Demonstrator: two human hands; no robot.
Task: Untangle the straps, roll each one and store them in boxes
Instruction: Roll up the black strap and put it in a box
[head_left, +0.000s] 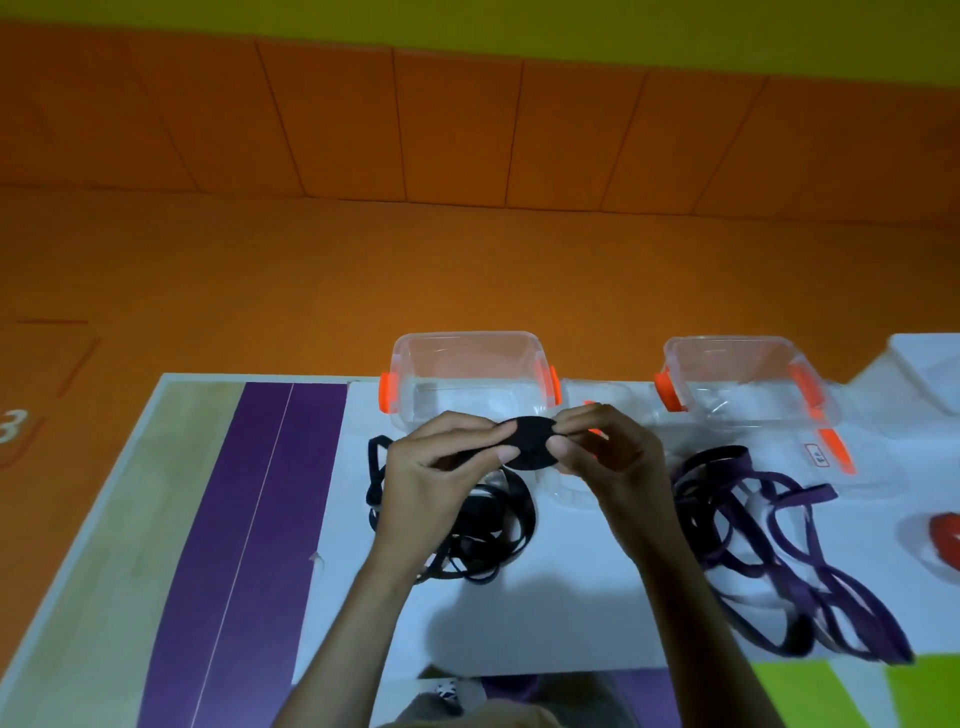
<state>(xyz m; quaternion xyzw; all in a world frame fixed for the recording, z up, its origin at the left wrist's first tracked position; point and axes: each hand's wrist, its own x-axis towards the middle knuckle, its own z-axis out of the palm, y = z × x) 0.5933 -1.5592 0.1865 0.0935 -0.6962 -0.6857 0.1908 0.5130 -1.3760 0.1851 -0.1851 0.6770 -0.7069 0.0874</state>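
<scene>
Left hand (431, 467) and right hand (597, 452) pinch rolled black strap (530, 441); label (820, 456) unreadable.

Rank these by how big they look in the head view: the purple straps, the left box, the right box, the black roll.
1. purple straps: spread widest, though nearer the camera.
2. left box and right box: look alike, so not ranked.
3. black roll: smallest.

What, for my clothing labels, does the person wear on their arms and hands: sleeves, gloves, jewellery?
Nothing that shows. The left hand and right hand are ungloved, with no rings visible. The left forearm and right forearm are bare to the frame's lower edge: no sleeve, watch or bracelet in view.
</scene>
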